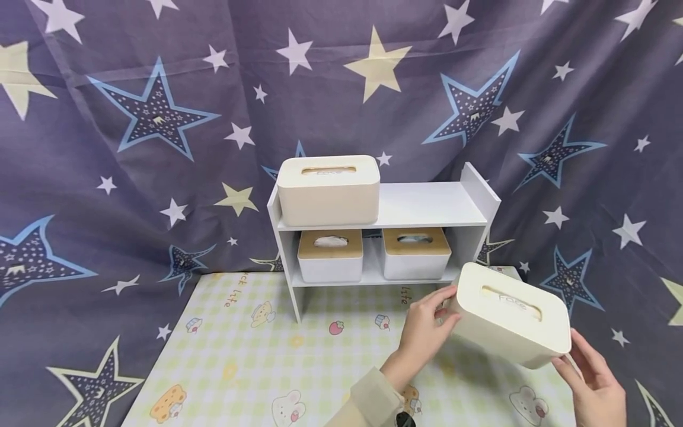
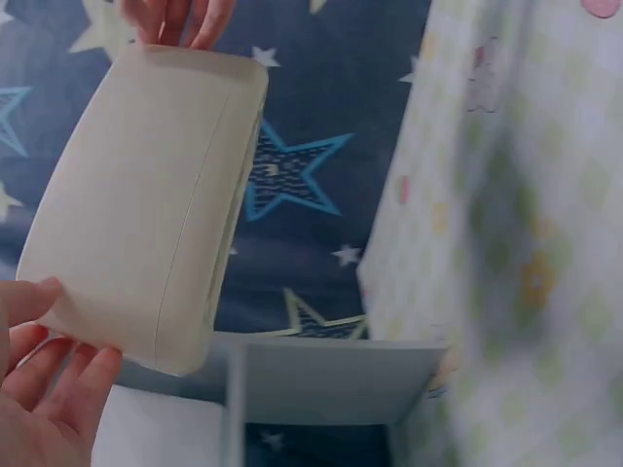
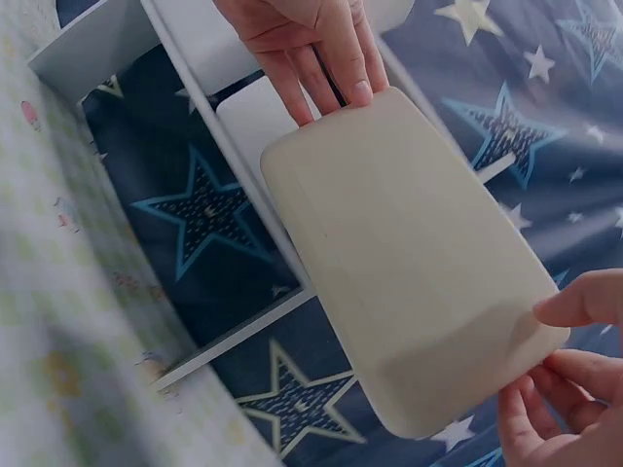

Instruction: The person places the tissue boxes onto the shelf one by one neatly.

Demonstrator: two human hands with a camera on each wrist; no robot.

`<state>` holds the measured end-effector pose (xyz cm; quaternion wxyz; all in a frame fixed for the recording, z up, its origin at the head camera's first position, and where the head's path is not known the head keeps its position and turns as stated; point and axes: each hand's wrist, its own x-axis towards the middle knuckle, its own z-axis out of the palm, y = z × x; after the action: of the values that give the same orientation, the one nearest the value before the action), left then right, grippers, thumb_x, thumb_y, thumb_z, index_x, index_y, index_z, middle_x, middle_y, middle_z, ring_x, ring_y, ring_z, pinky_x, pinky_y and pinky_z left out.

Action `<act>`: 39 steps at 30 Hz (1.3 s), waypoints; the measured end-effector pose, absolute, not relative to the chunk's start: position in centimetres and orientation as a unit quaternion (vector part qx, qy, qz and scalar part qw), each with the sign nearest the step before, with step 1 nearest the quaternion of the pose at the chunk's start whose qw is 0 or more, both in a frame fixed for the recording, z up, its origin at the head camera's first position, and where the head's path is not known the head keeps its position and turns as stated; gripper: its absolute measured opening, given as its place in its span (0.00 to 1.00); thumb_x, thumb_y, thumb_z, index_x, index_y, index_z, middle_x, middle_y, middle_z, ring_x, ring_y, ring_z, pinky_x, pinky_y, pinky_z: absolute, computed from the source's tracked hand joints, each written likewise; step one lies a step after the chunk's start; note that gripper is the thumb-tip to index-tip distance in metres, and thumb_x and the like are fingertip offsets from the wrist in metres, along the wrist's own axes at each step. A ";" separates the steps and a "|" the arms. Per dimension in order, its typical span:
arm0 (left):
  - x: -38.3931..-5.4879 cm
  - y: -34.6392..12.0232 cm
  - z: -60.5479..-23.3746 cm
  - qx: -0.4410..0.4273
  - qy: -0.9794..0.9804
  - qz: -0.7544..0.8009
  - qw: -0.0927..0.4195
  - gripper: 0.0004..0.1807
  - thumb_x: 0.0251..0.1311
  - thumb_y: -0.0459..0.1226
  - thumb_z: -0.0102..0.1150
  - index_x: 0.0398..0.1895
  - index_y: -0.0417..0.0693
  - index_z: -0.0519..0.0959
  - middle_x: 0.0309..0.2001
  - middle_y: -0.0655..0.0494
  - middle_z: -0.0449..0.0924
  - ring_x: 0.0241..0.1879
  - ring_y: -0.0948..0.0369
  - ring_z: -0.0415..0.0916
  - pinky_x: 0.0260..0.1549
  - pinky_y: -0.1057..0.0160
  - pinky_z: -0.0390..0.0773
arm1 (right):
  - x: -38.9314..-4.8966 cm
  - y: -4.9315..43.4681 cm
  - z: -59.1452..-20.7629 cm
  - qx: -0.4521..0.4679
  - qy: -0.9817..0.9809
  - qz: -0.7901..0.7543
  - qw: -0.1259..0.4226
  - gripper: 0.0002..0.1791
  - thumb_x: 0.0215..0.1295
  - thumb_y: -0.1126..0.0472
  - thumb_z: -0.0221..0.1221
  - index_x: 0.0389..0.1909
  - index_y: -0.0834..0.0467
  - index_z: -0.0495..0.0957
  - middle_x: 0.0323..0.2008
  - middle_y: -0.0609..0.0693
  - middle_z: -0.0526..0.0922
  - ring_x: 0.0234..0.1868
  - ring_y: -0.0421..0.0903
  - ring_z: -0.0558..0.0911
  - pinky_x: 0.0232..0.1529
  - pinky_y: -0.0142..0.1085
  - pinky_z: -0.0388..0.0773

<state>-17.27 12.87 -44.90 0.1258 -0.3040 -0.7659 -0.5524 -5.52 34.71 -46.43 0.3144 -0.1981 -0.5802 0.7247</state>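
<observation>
A cream tissue box [image 1: 496, 326] with a slotted lid is held in the air, in front of the shelf's right end. It tilts down towards the right. My left hand [image 1: 424, 332] grips its left end, thumb at the front. My right hand [image 1: 594, 376] holds the other end between thumb and fingers. Both wrist views show the box's plain cream side, with the left hand [image 2: 54, 384] at the near end in the left wrist view and the right hand [image 3: 574, 379] at the lower right in the right wrist view.
A white two-tier shelf [image 1: 432, 204] stands at the table's back. Another cream tissue box [image 1: 328, 201] sits on its top left. Two white boxes with wooden lids, one left [image 1: 331, 264] and one right [image 1: 416, 264], occupy the lower tier. A checked cloth [image 1: 224, 356] covers the table.
</observation>
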 end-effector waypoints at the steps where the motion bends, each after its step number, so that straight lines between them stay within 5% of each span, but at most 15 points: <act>1: -17.2 12.6 -44.5 -0.308 -0.765 -0.550 0.135 0.26 0.57 0.31 0.69 0.61 0.43 0.78 0.63 0.52 0.79 0.59 0.59 0.80 0.47 0.80 0.81 | -5.5 34.5 -46.0 -0.202 -0.583 0.719 0.320 0.33 0.60 0.85 0.56 0.66 0.60 0.74 0.55 0.40 0.76 0.52 0.26 0.80 0.49 0.13 0.78; 10: -16.3 10.5 -41.4 -0.338 -0.742 -0.532 0.229 0.25 0.58 0.33 0.69 0.60 0.44 0.79 0.62 0.52 0.80 0.58 0.60 0.81 0.47 0.80 0.82 | -5.7 32.7 -42.5 -0.118 -0.532 0.747 0.381 0.33 0.55 0.91 0.52 0.64 0.74 0.69 0.59 0.52 0.78 0.58 0.39 0.81 0.50 0.23 0.83; 22: -15.7 7.7 -36.8 -0.335 -0.703 -0.548 0.305 0.25 0.59 0.31 0.68 0.60 0.40 0.78 0.62 0.48 0.79 0.59 0.55 0.80 0.50 0.73 0.84 | -7.2 30.9 -38.0 0.038 -0.555 0.729 0.399 0.31 0.56 0.91 0.50 0.63 0.78 0.68 0.64 0.60 0.77 0.65 0.48 0.76 0.55 0.26 0.82; 28: -16.9 6.9 -35.6 -0.325 -0.695 -0.550 0.330 0.24 0.60 0.31 0.66 0.61 0.37 0.77 0.63 0.45 0.78 0.60 0.52 0.80 0.51 0.70 0.84 | -9.7 30.1 -36.3 0.115 -0.522 0.742 0.405 0.29 0.56 0.91 0.51 0.62 0.82 0.66 0.61 0.61 0.79 0.62 0.48 0.79 0.54 0.26 0.83; 39: -19.4 5.8 -33.6 -0.295 -0.710 -0.522 0.369 0.27 0.61 0.33 0.66 0.64 0.38 0.75 0.65 0.45 0.77 0.58 0.54 0.81 0.50 0.64 0.87 | -14.6 28.8 -33.6 0.101 -0.559 0.716 0.406 0.26 0.60 0.83 0.57 0.62 0.74 0.72 0.57 0.54 0.84 0.58 0.44 0.82 0.53 0.23 0.82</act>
<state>-19.39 5.77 -33.61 0.3689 -0.2953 -0.7100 -0.5221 -14.58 28.83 -33.62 0.4057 0.1013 -0.5588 0.7162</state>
